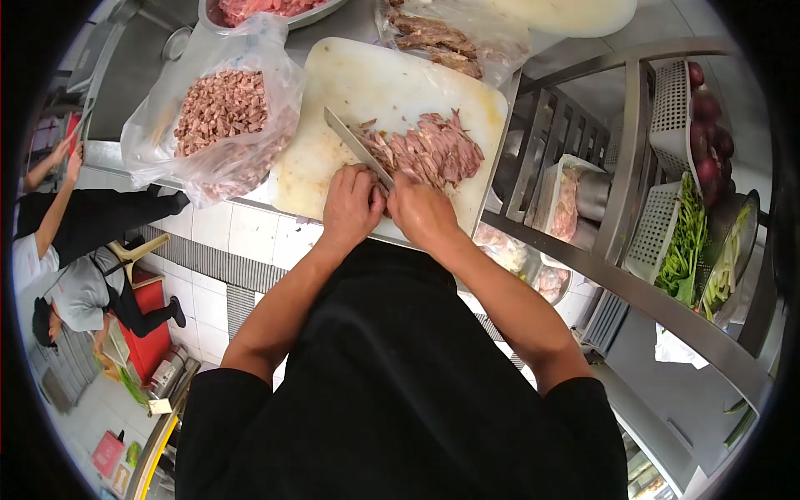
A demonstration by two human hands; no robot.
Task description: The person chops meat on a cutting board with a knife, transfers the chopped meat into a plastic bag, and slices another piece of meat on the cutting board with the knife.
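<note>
My right hand (422, 210) is wrapped round the handle of a kitchen knife (352, 140). Its blade points away to the upper left, low over a white cutting board (321, 83). Just left of the blade, my left hand (353, 202) is curled, fingertips tucked in, pressed on meat that is mostly hidden beneath it. Strips of sliced cooked meat (442, 150) lie in a heap on the board, right of the blade. Left of the board sits an open clear plastic bag (279, 117) holding small diced meat (221, 110).
A metal bowl of raw meat (271, 8) and a bag of cooked meat pieces (437, 42) stand behind the board. On the right, a metal rack (612, 200) carries red onions (706, 137) and green vegetables (683, 250). Other people (87, 292) are at the far left.
</note>
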